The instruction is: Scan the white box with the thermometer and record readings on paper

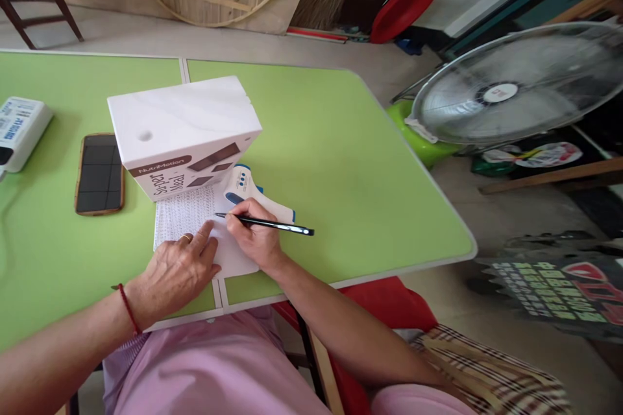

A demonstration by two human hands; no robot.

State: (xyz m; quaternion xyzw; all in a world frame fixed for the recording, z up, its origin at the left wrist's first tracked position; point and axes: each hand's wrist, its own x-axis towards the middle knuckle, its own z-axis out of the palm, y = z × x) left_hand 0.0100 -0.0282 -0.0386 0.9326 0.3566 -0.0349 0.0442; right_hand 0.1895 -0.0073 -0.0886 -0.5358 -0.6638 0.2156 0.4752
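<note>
My right hand (257, 237) is closed around a black pen (287, 227), its tip on a white sheet of paper (236, 260). Rows of small handwriting cover the left part of the sheet. My left hand (178, 269) lies on the paper's lower left with fingers stretched out and the index fingertip near the pen tip; it holds nothing. A white NutriMotion box (187, 120) stands at the sheet's far edge and hides part of it. Just beyond my right hand lies a white and blue infrared thermometer (267, 203), partly covered by that hand.
A phone (100, 175) lies left of the box on the green table (341, 162). Farther left sits a white power strip (22, 130) with a cable. A large fan (501, 92) stands past the table's right end. Red fabric (389, 303) hangs by the near edge.
</note>
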